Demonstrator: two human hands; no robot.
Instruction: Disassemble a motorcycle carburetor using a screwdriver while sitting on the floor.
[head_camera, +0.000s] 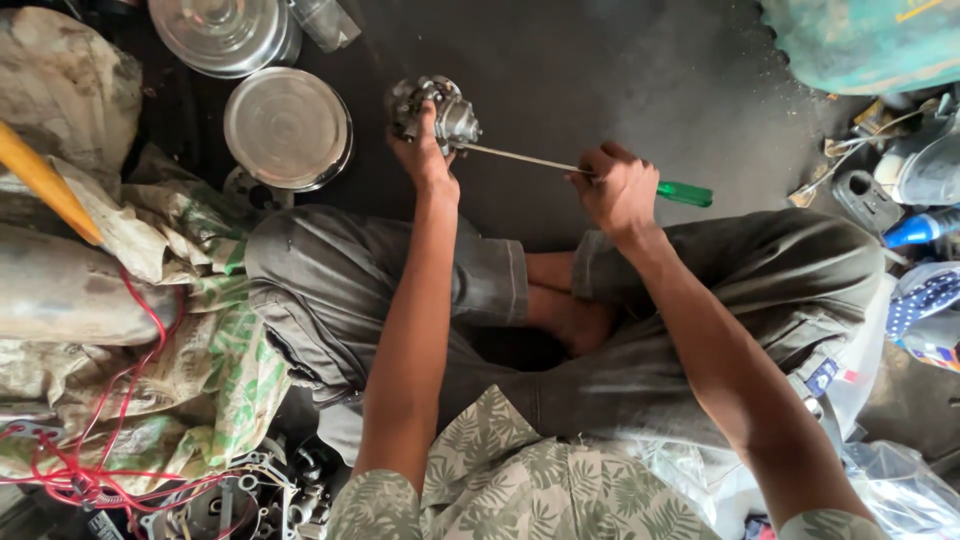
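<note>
Left hand (424, 152) first: I see it clamped down over a small grey metal engine part (432, 108), a carburettor-like casting, fingers wrapped over its near side and pinning it to the dark floor (560, 70). Right hand (617, 188) is curled into a fist around a screwdriver (580, 168), closed tight on the shaft end of the green handle, with the rest of the handle poking out past the knuckles to the right. From where I watch, the thin steel shaft runs leftward and slightly up, and its tip meets the right side of the metal part, just beside the left hand's thumb. The part sits on the floor ahead of the knees, between the two hands but much closer to the left.

I'm looking down on a person sitting cross-legged in grey trousers (380, 280) and a leaf-print shirt (510, 470), both forearms stretched forward. To the left of the part, two round steel lids (288, 127) lie flat, one partly cut off by the top edge. Further left, crumpled sacks (200, 330) pile up with red wire (110, 440) looping across them, and a yellow wooden handle (40, 180) slants in from the edge. Bottom left, another engine casing (260, 495) shows its gasket face. On the right I make out a blue-capped bottle (925, 228) and a teal tank (870, 40) at the top corner.
</note>
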